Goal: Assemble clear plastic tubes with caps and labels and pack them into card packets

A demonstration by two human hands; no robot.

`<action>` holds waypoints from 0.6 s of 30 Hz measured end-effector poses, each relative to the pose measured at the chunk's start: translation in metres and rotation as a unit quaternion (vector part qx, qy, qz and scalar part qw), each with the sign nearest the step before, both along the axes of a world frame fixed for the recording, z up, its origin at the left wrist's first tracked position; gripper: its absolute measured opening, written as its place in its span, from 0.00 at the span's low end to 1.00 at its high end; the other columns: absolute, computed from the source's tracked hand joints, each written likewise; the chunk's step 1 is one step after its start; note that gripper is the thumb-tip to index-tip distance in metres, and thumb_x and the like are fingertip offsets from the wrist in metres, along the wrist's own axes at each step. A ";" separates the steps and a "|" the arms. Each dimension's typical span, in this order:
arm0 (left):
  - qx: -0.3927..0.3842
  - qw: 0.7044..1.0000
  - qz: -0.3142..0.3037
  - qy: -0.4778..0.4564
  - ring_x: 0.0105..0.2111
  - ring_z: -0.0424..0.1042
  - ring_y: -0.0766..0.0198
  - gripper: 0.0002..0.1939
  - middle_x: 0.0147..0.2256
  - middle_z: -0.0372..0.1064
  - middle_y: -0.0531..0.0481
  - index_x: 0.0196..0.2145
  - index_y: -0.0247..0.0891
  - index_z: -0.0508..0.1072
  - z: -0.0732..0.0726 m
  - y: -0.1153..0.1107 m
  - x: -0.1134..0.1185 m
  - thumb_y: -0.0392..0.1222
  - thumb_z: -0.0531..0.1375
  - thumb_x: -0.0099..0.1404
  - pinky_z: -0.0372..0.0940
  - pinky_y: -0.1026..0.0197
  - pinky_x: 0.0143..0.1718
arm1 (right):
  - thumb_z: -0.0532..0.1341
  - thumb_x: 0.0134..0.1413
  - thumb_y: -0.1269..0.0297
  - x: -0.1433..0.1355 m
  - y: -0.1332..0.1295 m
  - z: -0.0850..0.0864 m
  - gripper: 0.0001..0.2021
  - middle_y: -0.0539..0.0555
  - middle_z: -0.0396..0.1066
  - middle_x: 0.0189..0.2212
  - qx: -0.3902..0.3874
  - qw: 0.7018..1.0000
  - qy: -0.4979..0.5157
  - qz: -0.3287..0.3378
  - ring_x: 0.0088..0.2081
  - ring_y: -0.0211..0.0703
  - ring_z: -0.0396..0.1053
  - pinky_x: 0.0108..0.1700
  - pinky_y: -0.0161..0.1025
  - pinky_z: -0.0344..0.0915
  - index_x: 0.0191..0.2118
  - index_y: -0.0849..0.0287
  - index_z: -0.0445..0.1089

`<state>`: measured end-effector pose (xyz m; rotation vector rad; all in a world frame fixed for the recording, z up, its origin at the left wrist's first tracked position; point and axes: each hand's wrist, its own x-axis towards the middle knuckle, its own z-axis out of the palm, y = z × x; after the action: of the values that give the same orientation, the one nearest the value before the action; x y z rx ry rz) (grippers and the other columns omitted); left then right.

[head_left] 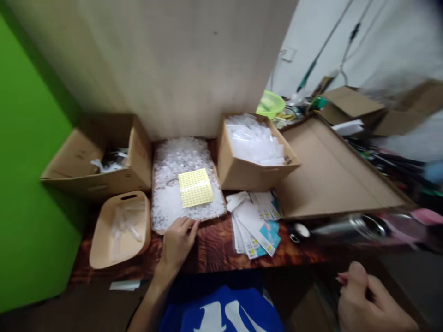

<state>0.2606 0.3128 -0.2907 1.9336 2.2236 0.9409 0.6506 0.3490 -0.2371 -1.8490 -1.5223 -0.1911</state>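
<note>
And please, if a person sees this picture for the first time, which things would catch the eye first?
Most likely the bright yellow sheet, lying on small clear pieces in the tray, just beyond the left hand. Next, perhaps, the vivid green panel along the picture's left side, and the cardboard box of whitish plastic pieces behind the fanned cards.

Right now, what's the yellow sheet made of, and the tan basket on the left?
The yellow sheet: probably paper, slightly glossy; it's thin and a pale streak crosses it.
The tan basket: likely smooth matte plastic, given its rounded, moulded-looking walls, though blur leaves that open.
</note>
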 end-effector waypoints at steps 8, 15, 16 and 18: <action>-0.149 0.983 0.031 -0.100 0.39 0.74 0.58 0.07 0.38 0.75 0.46 0.38 0.39 0.76 -0.004 0.031 0.000 0.32 0.59 0.68 0.65 0.60 0.40 | 0.60 0.63 0.63 -0.150 0.180 0.090 0.09 0.62 0.79 0.38 0.001 0.949 -0.090 0.301 0.35 0.48 0.74 0.37 0.40 0.62 0.41 0.61 0.76; -0.176 0.977 0.031 -0.117 0.36 0.74 0.58 0.08 0.35 0.74 0.46 0.33 0.39 0.76 -0.010 0.039 0.004 0.32 0.58 0.69 0.65 0.61 0.38 | 0.60 0.46 0.77 -0.184 0.288 0.082 0.09 0.54 0.75 0.22 -0.390 0.818 -0.183 0.380 0.24 0.41 0.68 0.28 0.36 0.56 0.30 0.62 0.78; -0.165 0.978 0.028 -0.122 0.37 0.74 0.58 0.09 0.36 0.74 0.46 0.34 0.39 0.76 -0.013 0.038 0.004 0.32 0.57 0.69 0.66 0.60 0.39 | 0.60 0.43 0.78 -0.185 0.291 0.080 0.10 0.52 0.74 0.21 -0.405 0.811 -0.184 0.379 0.24 0.40 0.68 0.28 0.36 0.56 0.29 0.61 0.78; -0.131 0.981 0.023 -0.141 0.39 0.74 0.57 0.10 0.38 0.74 0.45 0.37 0.39 0.75 -0.019 0.037 0.005 0.32 0.55 0.70 0.67 0.58 0.42 | 0.59 0.42 0.77 -0.184 0.293 0.077 0.09 0.51 0.74 0.22 -0.418 0.802 -0.168 0.392 0.24 0.40 0.68 0.28 0.35 0.57 0.27 0.60 0.76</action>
<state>0.2659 0.3495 -0.3096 1.5381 2.1138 0.8181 0.4667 0.6418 -0.1603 -1.5989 -2.8061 0.6920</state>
